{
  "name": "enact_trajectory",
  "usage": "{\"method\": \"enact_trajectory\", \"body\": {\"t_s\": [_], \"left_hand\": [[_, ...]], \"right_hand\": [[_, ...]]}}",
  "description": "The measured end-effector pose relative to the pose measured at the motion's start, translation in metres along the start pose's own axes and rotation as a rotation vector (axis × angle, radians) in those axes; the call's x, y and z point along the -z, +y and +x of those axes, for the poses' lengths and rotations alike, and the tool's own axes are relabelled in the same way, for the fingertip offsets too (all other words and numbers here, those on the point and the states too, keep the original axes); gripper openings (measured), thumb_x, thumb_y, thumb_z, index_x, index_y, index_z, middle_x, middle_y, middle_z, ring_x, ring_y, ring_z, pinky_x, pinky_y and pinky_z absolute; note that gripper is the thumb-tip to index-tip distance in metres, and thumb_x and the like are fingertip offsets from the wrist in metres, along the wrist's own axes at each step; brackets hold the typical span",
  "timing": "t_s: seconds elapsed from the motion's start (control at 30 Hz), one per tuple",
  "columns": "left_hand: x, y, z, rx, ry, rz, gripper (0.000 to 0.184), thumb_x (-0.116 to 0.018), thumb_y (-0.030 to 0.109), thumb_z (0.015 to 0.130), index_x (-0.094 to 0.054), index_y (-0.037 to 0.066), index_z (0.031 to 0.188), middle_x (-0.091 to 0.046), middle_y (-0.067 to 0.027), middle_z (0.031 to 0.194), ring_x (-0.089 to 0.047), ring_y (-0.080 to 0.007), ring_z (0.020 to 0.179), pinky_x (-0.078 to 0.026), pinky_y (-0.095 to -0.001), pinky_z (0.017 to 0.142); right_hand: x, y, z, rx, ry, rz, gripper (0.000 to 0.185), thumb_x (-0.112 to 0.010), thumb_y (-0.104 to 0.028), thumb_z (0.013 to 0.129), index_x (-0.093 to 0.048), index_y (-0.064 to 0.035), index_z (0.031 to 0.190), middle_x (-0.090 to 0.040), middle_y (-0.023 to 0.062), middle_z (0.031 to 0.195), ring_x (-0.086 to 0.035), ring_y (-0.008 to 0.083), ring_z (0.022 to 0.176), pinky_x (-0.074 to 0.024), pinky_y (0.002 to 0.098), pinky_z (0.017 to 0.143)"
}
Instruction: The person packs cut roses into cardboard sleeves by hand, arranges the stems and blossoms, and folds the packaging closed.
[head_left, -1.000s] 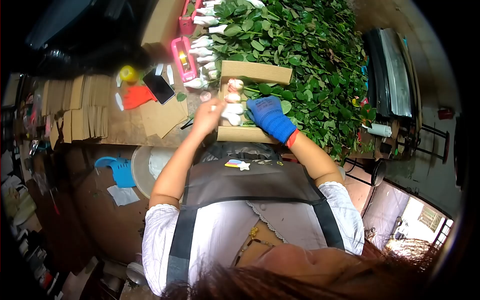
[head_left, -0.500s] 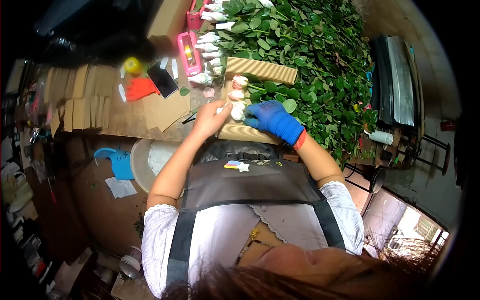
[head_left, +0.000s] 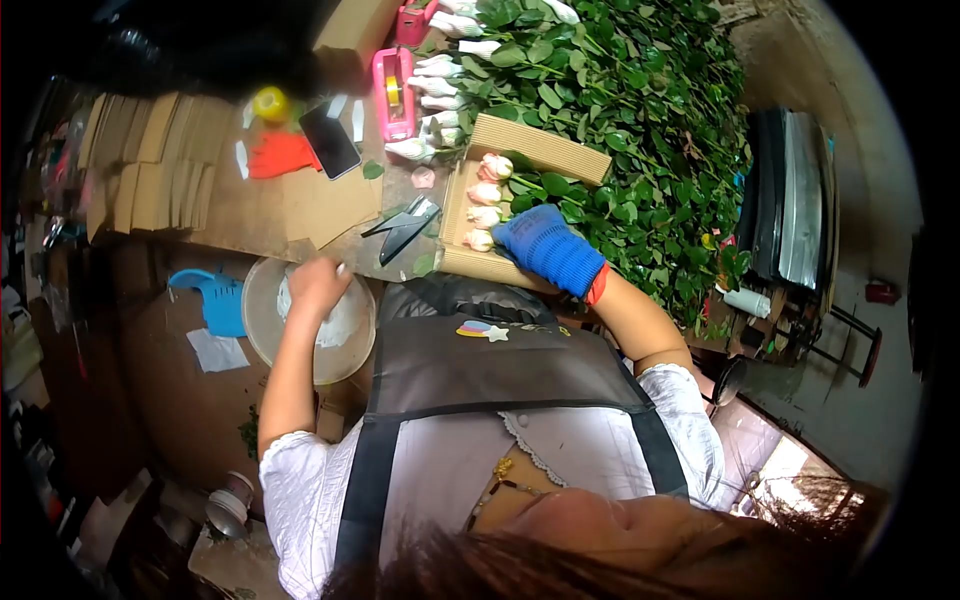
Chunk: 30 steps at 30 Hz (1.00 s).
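1. Head view, edges and room: the counter (head_left: 240, 222) has its near edge just ahead of the apron (head_left: 468, 365); the corrugated cardboard (head_left: 545, 150) lies at that edge. Left grip (head_left: 318, 288), bare, fingers curled, is in front of the edge, above the round bin (head_left: 257, 335); cannot tell whether it holds anything. Between it and the cardboard: some bare counter plus scissors (head_left: 405, 236).
2. Head view, surroundings: four roses (head_left: 485, 193) lie in a row on the cardboard. Right grip (head_left: 550, 245), blue-gloved, is just beside the nearest bloom; fingers partly hidden, cannot tell if grasping. Leafy stems (head_left: 620, 100) crowd the far and right side. Farther left: pink tape dispenser (head_left: 397, 125), phone (head_left: 331, 142), orange glove (head_left: 275, 158).
3. Head view, materials: cardboard ribbed, upturned sides; blooms pale pink-white, rounded; other buds (head_left: 437, 88) in white sleeves; blue glove knitted at the wrist; bin pale, with white material inside.
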<state>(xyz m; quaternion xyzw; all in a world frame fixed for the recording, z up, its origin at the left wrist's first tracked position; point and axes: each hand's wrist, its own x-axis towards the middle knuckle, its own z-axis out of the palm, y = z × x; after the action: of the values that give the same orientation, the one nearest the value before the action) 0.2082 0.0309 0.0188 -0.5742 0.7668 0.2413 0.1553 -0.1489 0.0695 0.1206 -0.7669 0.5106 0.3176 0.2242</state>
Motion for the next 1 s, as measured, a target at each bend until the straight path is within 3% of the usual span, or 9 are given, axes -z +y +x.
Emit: {"method": "enact_trajectory", "body": {"t_s": [0.03, 0.07, 0.17, 0.23, 0.3, 0.4, 0.5, 0.7, 1.0], "left_hand": [[-0.007, -0.008, -0.009, 0.0, 0.062, 0.349, 0.03, -0.069, 0.044, 0.081, -0.072, 0.018, 0.097, -0.073, -0.0129, 0.102, -0.068, -0.0314, 0.089, -0.051, -0.0358, 0.076], [-0.012, -0.017, -0.013, -0.141, 0.068, 0.542, 0.035, -0.069, 0.044, 0.082, -0.072, 0.018, 0.107, -0.073, -0.0113, 0.102, -0.067, -0.0339, 0.095, -0.051, -0.0391, 0.082], [0.014, 0.04, 0.013, -0.108, -0.331, -0.143, 0.043, -0.071, 0.038, 0.084, -0.066, 0.014, 0.12, -0.071, -0.0107, 0.107, -0.059, -0.0357, 0.114, -0.048, -0.0417, 0.093], [0.012, 0.08, 0.032, -0.342, -0.069, -0.64, 0.056, -0.073, 0.03, 0.084, -0.056, 0.015, 0.135, -0.065, -0.0122, 0.119, -0.051, -0.0364, 0.125, -0.045, -0.042, 0.099], [0.025, 0.115, 0.05, -0.642, 0.232, -0.598, 0.073, -0.076, 0.029, 0.081, -0.044, 0.017, 0.146, -0.048, -0.0183, 0.14, -0.044, -0.0374, 0.132, -0.043, -0.0419, 0.103], [0.025, 0.125, 0.078, -0.716, 0.049, -0.634, 0.084, -0.079, 0.031, 0.078, -0.038, 0.019, 0.151, -0.031, -0.0224, 0.15, -0.043, -0.0402, 0.133, -0.04, -0.0421, 0.108], [0.029, 0.122, 0.089, -0.772, 0.008, -0.643, 0.088, -0.08, 0.032, 0.075, -0.038, 0.022, 0.152, -0.027, -0.0236, 0.151, -0.04, -0.0417, 0.135, -0.038, -0.0425, 0.11], [0.034, 0.127, 0.096, -0.814, -0.067, -0.586, 0.087, -0.08, 0.027, 0.076, -0.038, 0.028, 0.152, -0.026, -0.0238, 0.152, -0.036, -0.0419, 0.138, -0.035, -0.0436, 0.112], [0.039, 0.136, 0.097, -0.844, -0.113, -0.542, 0.084, -0.078, 0.025, 0.078, -0.038, 0.025, 0.151, -0.027, -0.0245, 0.15, -0.033, -0.0428, 0.138, -0.034, -0.045, 0.113]], "right_hand": [[0.004, -0.002, 0.001, 0.0, -0.023, -0.019, 0.018, -0.056, -0.02, 0.092, -0.07, -0.0122, 0.101, -0.073, 0.0126, 0.095, -0.072, 0.028, 0.09, -0.0551, 0.0428, 0.073], [0.009, -0.004, 0.002, -0.002, -0.046, -0.037, 0.018, -0.056, -0.018, 0.092, -0.07, -0.0123, 0.101, -0.073, 0.0126, 0.096, -0.072, 0.0279, 0.091, -0.0552, 0.0426, 0.073], [0.014, -0.008, 0.0, -0.001, -0.058, -0.042, 0.017, -0.057, -0.015, 0.091, -0.07, -0.0126, 0.101, -0.074, 0.0127, 0.096, -0.072, 0.0278, 0.092, -0.0552, 0.0421, 0.073], [0.01, -0.007, -0.002, -0.009, -0.014, -0.014, 0.016, -0.058, -0.015, 0.09, -0.069, -0.0123, 0.101, -0.074, 0.0129, 0.096, -0.072, 0.0279, 0.093, -0.0553, 0.0421, 0.074], [-0.001, -0.005, -0.004, -0.026, 0.059, 0.028, 0.016, -0.057, -0.014, 0.09, -0.069, -0.0116, 0.101, -0.073, 0.0133, 0.097, -0.072, 0.0281, 0.095, -0.0552, 0.0423, 0.074], [0.003, -0.008, -0.008, -0.09, 0.047, 0.102, 0.016, -0.057, -0.015, 0.091, -0.067, -0.0108, 0.102, -0.073, 0.0139, 0.099, -0.071, 0.0285, 0.097, -0.0554, 0.043, 0.076], [0.003, -0.009, -0.008, -0.114, -0.012, 0.118, 0.018, -0.056, -0.016, 0.091, -0.066, -0.0104, 0.105, -0.073, 0.0142, 0.101, -0.071, 0.029, 0.097, -0.0556, 0.0434, 0.078], [-0.002, -0.007, -0.006, -0.087, 0.004, 0.132, 0.019, -0.056, -0.017, 0.092, -0.065, -0.0103, 0.108, -0.072, 0.0151, 0.101, -0.071, 0.0294, 0.097, -0.0557, 0.0434, 0.078], [0.003, -0.003, -0.008, -0.036, -0.012, 0.126, 0.019, -0.054, -0.015, 0.092, -0.066, -0.01, 0.106, -0.072, 0.0168, 0.1, -0.071, 0.0299, 0.096, -0.0564, 0.0441, 0.077]]}}
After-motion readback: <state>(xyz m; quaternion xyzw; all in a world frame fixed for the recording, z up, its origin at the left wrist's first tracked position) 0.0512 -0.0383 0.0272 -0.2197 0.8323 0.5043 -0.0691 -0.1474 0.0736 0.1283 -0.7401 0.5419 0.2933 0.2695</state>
